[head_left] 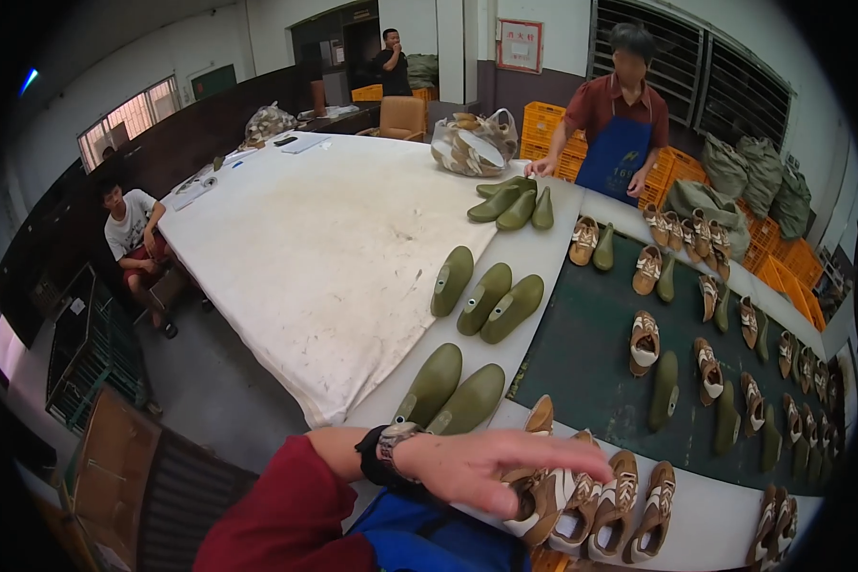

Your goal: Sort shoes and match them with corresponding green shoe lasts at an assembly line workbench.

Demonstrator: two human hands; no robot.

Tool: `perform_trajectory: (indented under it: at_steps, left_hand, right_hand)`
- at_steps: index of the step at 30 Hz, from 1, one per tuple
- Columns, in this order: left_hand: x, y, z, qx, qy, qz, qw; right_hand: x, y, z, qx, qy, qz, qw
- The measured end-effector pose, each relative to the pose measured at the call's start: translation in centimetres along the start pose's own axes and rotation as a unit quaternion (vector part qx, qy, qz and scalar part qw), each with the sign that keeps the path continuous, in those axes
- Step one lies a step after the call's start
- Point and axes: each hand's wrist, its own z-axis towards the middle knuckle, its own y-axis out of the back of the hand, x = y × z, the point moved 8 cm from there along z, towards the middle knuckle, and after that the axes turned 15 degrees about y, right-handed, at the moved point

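Note:
My left hand (500,462), with a watch on its wrist and a red sleeve, reaches rightward above a row of brown and white sneakers (614,505) at the near edge. Its fingers are stretched out and the thumb is apart, with nothing visible in its grip. The hand partly hides the leftmost sneakers. Just beyond it, two green shoe lasts (469,398) lie side by side on the pale tabletop. My right hand is not in view.
A dark green conveyor belt (582,334) carries sneakers paired with green lasts. More lasts (515,208) lie beside a white-covered table (334,238). Across from me stands a person in a blue apron (624,157), near a clear bag of shoe parts (475,145) and orange crates (543,124).

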Motion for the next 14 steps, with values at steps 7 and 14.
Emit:
perform_trajectory:
  at_steps: [7,14]
  left_hand:
    - [-8.0,-8.5,2.5,0.166,-0.361,-0.229,0.889]
    - [-7.7,-10.6,3.0,0.235,-0.317,-0.213,0.894]
  right_hand:
    - [-0.7,-0.2,-0.2,-0.041,0.013,0.018,0.999]
    - [0.3,2.0,-2.5,0.0,0.003,0.005,1.0]
